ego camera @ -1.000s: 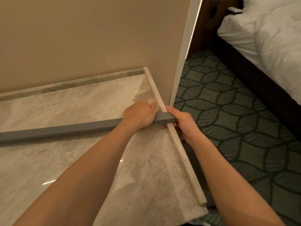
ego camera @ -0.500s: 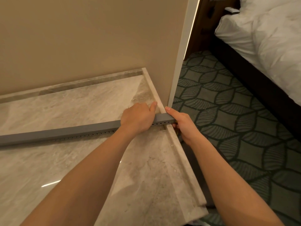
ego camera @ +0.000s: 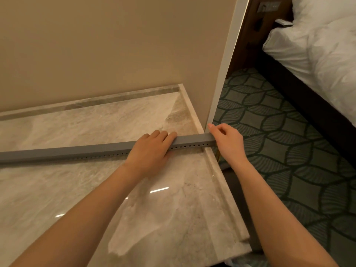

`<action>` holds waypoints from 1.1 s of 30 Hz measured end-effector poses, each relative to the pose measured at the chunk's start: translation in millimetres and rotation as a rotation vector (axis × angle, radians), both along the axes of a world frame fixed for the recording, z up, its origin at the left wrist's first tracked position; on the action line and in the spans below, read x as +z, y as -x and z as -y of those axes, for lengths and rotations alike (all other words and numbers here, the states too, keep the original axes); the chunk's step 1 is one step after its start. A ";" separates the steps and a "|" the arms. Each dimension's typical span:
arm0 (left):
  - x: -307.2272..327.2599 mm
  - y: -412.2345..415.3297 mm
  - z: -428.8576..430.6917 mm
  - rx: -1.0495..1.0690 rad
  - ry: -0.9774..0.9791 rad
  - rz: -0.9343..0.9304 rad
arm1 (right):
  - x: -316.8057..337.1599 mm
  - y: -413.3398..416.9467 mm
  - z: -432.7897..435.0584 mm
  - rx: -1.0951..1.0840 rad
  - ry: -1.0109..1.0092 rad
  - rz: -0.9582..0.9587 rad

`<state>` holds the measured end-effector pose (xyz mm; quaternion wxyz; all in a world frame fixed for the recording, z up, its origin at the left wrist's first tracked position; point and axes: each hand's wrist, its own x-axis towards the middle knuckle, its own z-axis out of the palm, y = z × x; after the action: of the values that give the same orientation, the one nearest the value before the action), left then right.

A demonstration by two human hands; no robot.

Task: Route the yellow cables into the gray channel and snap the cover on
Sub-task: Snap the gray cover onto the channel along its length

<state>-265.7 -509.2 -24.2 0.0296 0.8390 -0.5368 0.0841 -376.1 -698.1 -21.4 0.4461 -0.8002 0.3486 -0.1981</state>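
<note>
1. A long gray channel (ego camera: pixel 67 153) is laid across the marble counter (ego camera: pixel 96 199), running from the left edge of the view to the counter's right rim.
2. A row of small holes is seen along the channel's near side; its top face is shown as a plain, unbroken strip.
3. The channel's right end is set at the rim, just below the foot of the white corner trim (ego camera: pixel 225 64) of the beige wall (ego camera: pixel 115 45).
4. The left hand (ego camera: pixel 152 149) is laid flat over the channel toward its right end, with the fingers stretched across the top to the far side. The grip is slack: nothing is clasped, the channel is only pressed on.
5. The right hand (ego camera: pixel 227 143) is held against the channel's right end, past the counter's rim, with the fingers curled. Whether the channel is clasped in this grip cannot be told.
6. A short piece of yellow cable (ego camera: pixel 218 158) is glimpsed just under the right hand at the counter's edge; the rest is hidden.
7. A green leaf-patterned carpet (ego camera: pixel 289 141) is seen to the right, and a bed (ego camera: pixel 317 45) with white bedding beyond it.
</note>
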 end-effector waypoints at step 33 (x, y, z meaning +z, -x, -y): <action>8.0 -128.0 -99.9 -0.026 -0.020 0.232 | -4.2 -121.8 -63.7 0.771 1.182 -0.038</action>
<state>-137.7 -409.3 -16.3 -0.0401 0.8169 -0.5482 0.1749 -254.3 -634.4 -25.6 -0.0312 -0.9782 -0.1181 -0.1681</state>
